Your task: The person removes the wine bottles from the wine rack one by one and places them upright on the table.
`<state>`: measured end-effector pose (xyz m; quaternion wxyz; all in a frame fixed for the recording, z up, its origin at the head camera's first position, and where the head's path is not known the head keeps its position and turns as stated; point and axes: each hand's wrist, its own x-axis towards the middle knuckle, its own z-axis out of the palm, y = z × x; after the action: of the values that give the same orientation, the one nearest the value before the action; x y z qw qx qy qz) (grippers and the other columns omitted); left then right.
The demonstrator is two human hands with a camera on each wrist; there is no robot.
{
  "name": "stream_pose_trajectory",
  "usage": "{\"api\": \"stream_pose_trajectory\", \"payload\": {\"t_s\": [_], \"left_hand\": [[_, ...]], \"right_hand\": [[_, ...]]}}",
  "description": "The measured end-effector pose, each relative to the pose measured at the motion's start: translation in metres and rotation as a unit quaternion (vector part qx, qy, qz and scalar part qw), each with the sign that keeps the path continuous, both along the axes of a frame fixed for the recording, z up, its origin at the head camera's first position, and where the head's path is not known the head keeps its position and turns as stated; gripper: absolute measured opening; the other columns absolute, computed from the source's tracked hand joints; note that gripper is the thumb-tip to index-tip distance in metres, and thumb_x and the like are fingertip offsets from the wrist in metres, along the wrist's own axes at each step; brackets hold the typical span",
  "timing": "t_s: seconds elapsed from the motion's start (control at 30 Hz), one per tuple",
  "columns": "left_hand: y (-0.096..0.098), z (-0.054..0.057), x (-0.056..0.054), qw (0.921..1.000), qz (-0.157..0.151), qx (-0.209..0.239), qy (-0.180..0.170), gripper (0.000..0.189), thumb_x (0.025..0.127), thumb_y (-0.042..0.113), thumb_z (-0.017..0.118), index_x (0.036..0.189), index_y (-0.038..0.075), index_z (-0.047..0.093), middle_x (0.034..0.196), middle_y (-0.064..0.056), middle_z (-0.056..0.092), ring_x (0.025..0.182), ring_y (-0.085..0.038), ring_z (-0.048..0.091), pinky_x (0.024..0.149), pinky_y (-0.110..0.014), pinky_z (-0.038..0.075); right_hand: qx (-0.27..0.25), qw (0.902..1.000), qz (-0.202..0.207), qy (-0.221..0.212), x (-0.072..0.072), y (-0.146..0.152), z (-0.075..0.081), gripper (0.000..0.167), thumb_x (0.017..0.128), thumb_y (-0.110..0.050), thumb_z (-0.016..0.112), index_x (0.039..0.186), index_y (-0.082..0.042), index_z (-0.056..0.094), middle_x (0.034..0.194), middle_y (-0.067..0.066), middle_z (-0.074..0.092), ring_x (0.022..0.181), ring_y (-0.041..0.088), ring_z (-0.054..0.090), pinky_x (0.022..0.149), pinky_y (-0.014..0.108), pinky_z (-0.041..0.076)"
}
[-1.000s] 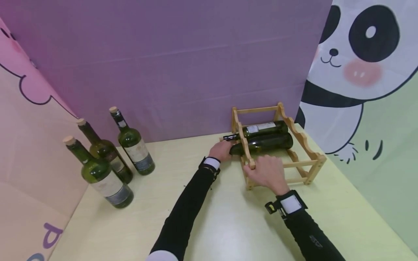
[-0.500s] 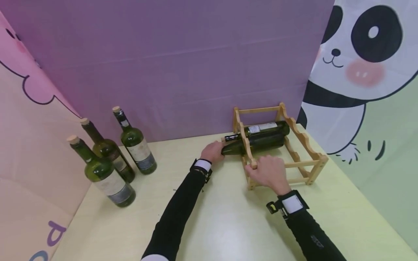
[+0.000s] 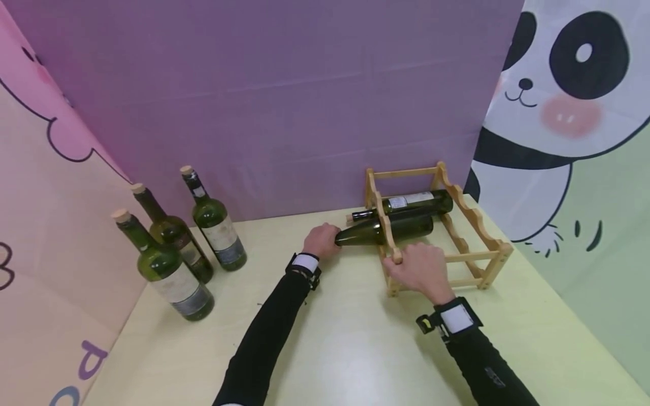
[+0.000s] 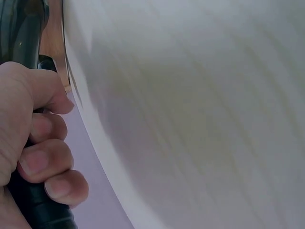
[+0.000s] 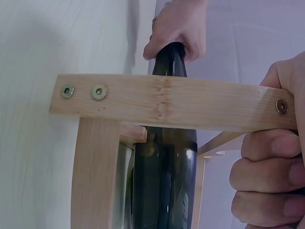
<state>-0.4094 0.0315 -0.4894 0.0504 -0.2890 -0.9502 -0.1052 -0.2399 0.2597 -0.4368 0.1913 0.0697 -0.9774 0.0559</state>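
Note:
A wooden wine rack (image 3: pixel 472 256) stands at the right of the table with two dark green wine bottles lying in it. My left hand (image 3: pixel 322 241) grips the neck of the nearer wine bottle (image 3: pixel 406 228), whose body lies through the rack's left side. In the left wrist view, curled fingers (image 4: pixel 47 162) wrap that neck. My right hand (image 3: pixel 420 269) holds the rack's near left corner, its fingers curled round the wood in the right wrist view. Behind the gripped bottle lies a labelled wine bottle (image 3: pixel 418 200), its corked neck poking out to the left.
Three corked green wine bottles stand upright at the table's left: a front one (image 3: pixel 175 279), one behind it (image 3: pixel 175 234) and one to the right (image 3: pixel 218 228). A purple backdrop (image 3: pixel 284 113) rises behind the table (image 3: pixel 350 344).
My left hand has moved left, drawing the nearer bottle partway out of the rack; its base has shifted left too. My right hand keeps its hold on the rack corner.

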Motion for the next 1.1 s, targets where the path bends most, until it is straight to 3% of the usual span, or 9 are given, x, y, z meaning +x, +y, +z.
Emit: {"api": "stream_pose_trajectory", "payload": {"t_s": [0.7,1.1], "left_hand": [[-0.045,-0.007,0.012,0.9991,0.039,0.013,0.01,0.011,0.077,0.015,0.079,0.083,0.015,0.069,0.075,0.003,0.068,0.063,-0.013,0.055,0.057,-0.028,0.043],[-0.073,-0.005,0.022,0.9974,0.059,0.039,0.012,0.01,0.075,0.016,0.078,0.081,0.017,0.069,0.072,0.004,0.066,0.063,-0.014,0.055,0.055,-0.029,0.043]], "right_hand": [[0.003,0.9999,-0.001,0.017,-0.001,0.001,-0.004,0.06,0.091,-0.054,0.056,0.049,-0.022,0.027,0.048,-0.008,0.025,0.044,0.012,0.027,0.041,0.026,0.017],[-0.011,0.9999,0.002,0.012,0.0,0.0,-0.002,0.06,0.089,-0.051,0.063,0.049,-0.021,0.03,0.047,-0.007,0.027,0.042,0.013,0.028,0.04,0.026,0.017]]}}
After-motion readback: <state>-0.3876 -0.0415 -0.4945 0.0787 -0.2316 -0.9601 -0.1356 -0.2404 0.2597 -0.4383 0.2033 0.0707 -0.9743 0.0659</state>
